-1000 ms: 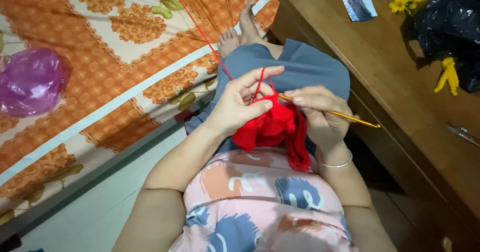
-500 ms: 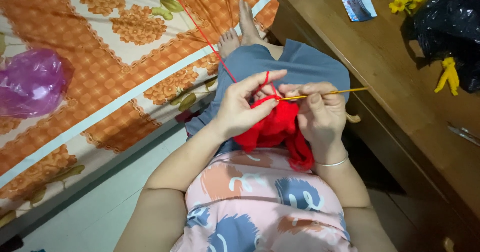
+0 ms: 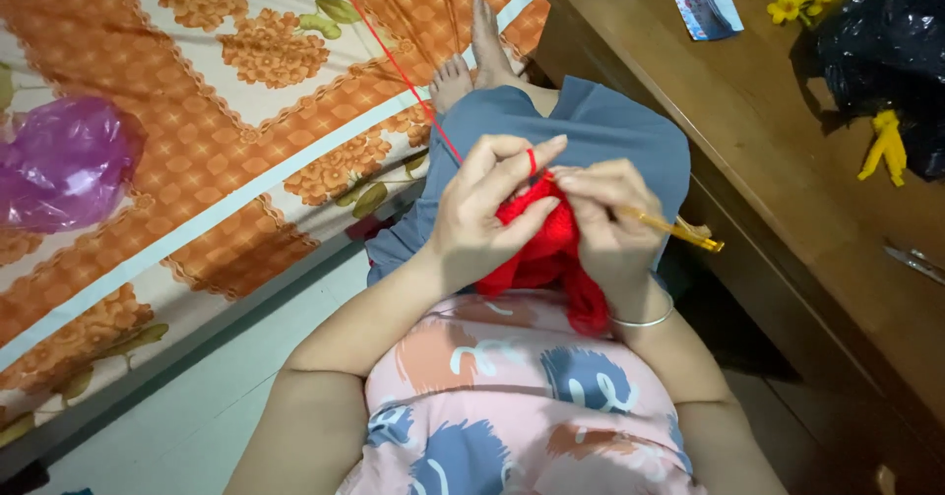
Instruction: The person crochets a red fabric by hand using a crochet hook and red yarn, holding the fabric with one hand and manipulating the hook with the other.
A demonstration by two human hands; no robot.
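Centrally, the left hand (image 3: 482, 215) pinches the red crochet piece (image 3: 551, 259) over the lap, red yarn (image 3: 413, 87) looped on its finger and running toward 11 o'clock. At 3 o'clock, the right hand (image 3: 610, 224) is closed on a yellow hook (image 3: 679, 229) beside the desk (image 3: 787, 160).

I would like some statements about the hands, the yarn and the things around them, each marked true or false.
1. The left hand has a red yarn strand wound over one finger. True.
2. The right hand holds a blue hook. False: the crochet hook is yellow.
3. The red crochet piece lies between both hands, over the lap. True.
4. A purple plastic bag lies on the wooden table. False: it lies on the orange flowered bedsheet.
5. The right wrist is bare. False: it wears a thin bangle.
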